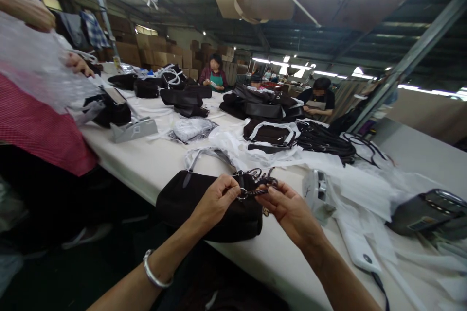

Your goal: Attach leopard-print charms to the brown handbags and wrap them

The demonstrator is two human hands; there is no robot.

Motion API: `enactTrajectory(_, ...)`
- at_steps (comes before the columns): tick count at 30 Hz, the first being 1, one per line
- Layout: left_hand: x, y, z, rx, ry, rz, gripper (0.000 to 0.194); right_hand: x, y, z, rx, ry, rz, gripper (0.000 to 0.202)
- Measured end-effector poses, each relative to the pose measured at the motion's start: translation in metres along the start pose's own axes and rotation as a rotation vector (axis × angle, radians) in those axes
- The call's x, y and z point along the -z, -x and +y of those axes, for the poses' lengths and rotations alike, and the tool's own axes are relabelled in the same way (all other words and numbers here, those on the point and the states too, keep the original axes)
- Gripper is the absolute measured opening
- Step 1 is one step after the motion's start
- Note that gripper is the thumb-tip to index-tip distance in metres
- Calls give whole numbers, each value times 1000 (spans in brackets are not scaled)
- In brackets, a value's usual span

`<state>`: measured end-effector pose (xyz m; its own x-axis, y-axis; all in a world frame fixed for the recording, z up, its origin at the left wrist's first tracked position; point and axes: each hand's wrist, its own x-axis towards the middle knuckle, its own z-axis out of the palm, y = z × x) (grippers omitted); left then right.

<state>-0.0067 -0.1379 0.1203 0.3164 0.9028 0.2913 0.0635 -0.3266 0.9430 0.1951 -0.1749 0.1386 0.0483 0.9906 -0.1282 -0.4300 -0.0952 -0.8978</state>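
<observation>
A dark handbag lies at the near edge of the white table, its handles partly wrapped in white material. Above the bag, my left hand pinches a metal ring at one end of a dark braided cord. The fingers of my right hand are closed on the same cord, just right of the ring. More dark loops show behind the cord. A small gold-coloured piece hangs below my right fingers.
Dark bags are piled across the table. White wrapping, a tape dispenser and a grey device lie to the right. At the left a person in a red checked garment handles clear wrap. Other people sit farther back.
</observation>
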Motion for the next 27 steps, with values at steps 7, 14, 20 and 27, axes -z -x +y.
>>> enactTrajectory(7, -4, 1, 11, 70, 95, -7, 28, 42, 27, -11, 2, 934, 12, 30)
enactTrajectory(14, -28, -1, 12, 89, 80, 44, 28, -2, 14, 4, 263, 642, 16, 28)
enactTrajectory(20, -27, -5, -2, 162, 122, 15, 32, -13, -1, 44, 200, 334, 92, 31)
enactTrajectory(27, 6, -68, -58, 325, -127, -84, 15, -13, -49, 50, 101, 265, 99, 30)
